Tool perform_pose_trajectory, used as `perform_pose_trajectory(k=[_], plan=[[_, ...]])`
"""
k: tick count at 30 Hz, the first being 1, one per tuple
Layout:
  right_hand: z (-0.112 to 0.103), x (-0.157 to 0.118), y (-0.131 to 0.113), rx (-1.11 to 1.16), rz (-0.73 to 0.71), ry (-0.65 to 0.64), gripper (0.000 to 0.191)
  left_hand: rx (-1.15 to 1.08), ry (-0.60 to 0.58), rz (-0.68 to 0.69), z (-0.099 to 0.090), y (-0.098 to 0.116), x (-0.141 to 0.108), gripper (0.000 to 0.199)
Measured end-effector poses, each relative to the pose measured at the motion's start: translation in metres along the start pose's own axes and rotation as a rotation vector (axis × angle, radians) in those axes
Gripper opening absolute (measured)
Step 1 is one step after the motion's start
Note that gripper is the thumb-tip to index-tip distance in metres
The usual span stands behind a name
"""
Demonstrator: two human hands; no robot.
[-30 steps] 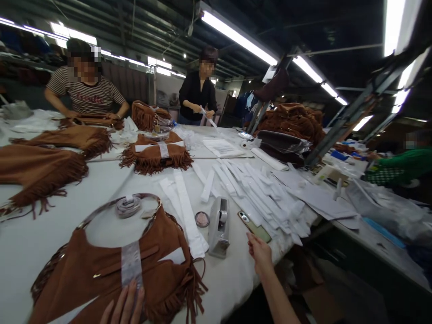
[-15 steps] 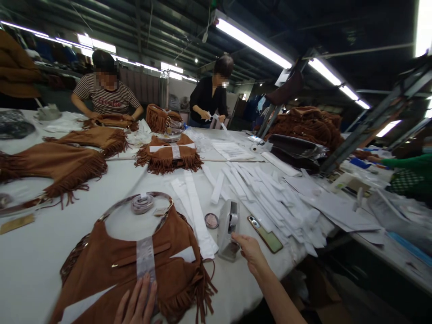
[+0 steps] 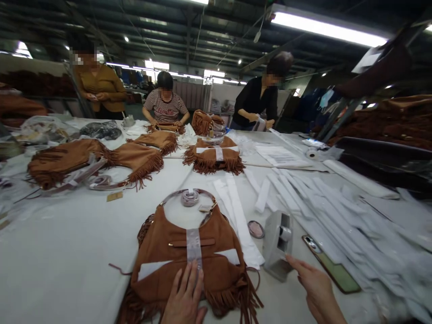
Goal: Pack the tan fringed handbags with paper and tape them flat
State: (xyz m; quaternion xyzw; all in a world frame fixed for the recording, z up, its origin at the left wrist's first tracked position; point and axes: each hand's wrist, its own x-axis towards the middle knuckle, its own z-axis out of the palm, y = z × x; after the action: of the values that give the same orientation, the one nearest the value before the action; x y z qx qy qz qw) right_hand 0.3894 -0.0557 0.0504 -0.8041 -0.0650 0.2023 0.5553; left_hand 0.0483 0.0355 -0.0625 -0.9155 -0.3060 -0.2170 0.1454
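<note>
One bag (image 3: 216, 270) under unclenched L grip (image 3: 185, 290); R grip (image 3: 313, 282) at dispenser (image 3: 274, 249), hold unclear.

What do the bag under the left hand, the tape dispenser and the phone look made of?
Bag: brown suede or an imitation, by its matt, napped look and cut fringe.
Tape dispenser: probably moulded plastic, grey, smooth, with a dull sheen.
Phone: greenish, smooth back with a darker rim; glass or a plastic case, I can't tell which.
</note>
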Motion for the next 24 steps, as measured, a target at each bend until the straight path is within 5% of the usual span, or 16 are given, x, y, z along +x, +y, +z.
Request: perform_pose_trajectory(k=[6,11,18,24], plan=[[-0.006,-0.037,-0.003,0.056,-0.036,0.049,0.043,-0.073,-0.044,-0.014,0.012,0.003,-0.013,0.065],[-0.011,-0.054,0.019,0.004,-0.05,0.053,0.041,-0.086,-0.033,0.009,0.023,0.002,-0.018,0.065],[0.001,-0.052,0.051,0.005,-0.058,-0.043,0.047,-0.097,-0.037,-0.009,0.018,0.003,-0.017,0.068],[-0.004,-0.054,0.078,-0.212,-0.084,-0.094,0.05,-0.067,-0.04,-0.008,0.008,0.0,-0.011,0.069]])
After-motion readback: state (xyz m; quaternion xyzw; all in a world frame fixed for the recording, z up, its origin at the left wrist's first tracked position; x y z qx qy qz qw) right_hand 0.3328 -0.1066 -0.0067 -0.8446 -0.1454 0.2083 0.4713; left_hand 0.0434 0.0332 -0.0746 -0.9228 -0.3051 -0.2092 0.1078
